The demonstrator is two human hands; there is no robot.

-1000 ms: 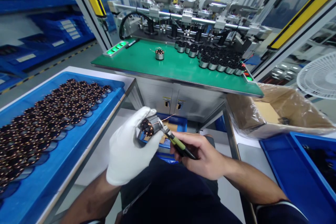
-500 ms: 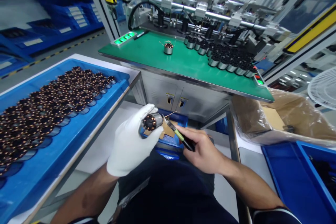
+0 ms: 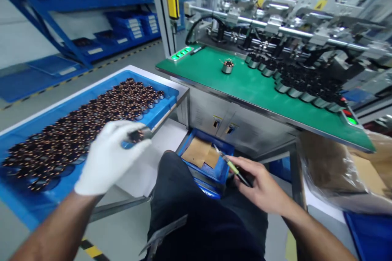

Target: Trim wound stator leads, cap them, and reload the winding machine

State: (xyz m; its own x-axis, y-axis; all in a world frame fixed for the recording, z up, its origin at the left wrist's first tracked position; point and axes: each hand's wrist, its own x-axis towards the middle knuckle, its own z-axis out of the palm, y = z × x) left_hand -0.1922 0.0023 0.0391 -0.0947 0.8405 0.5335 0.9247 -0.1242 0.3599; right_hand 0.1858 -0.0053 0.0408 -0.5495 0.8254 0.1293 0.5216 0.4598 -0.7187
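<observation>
My left hand (image 3: pixel 107 157), in a white glove, is closed round a small copper-wound motor coil (image 3: pixel 138 135) and holds it over the near right corner of a big blue tray (image 3: pixel 167 108) filled with several similar coils. My right hand (image 3: pixel 263 185), bare, grips small green-handled cutters (image 3: pixel 230 165) above a small blue bin (image 3: pixel 220 171) that holds brown cardboard scraps, in front of my lap.
A green work table (image 3: pixel 245 89) carries one lone coil (image 3: pixel 227 66) and a cluster of several coils (image 3: pixel 306 83) before a grey machine (image 3: pixel 290 12). A bagged cardboard box (image 3: pixel 343 171) sits right. Blue shelving (image 3: pixel 92 12) stands at the back left.
My left hand has swung left with the coil, away from the cutters and toward the blue tray. My right hand dropped lower with the cutters. The view has turned left.
</observation>
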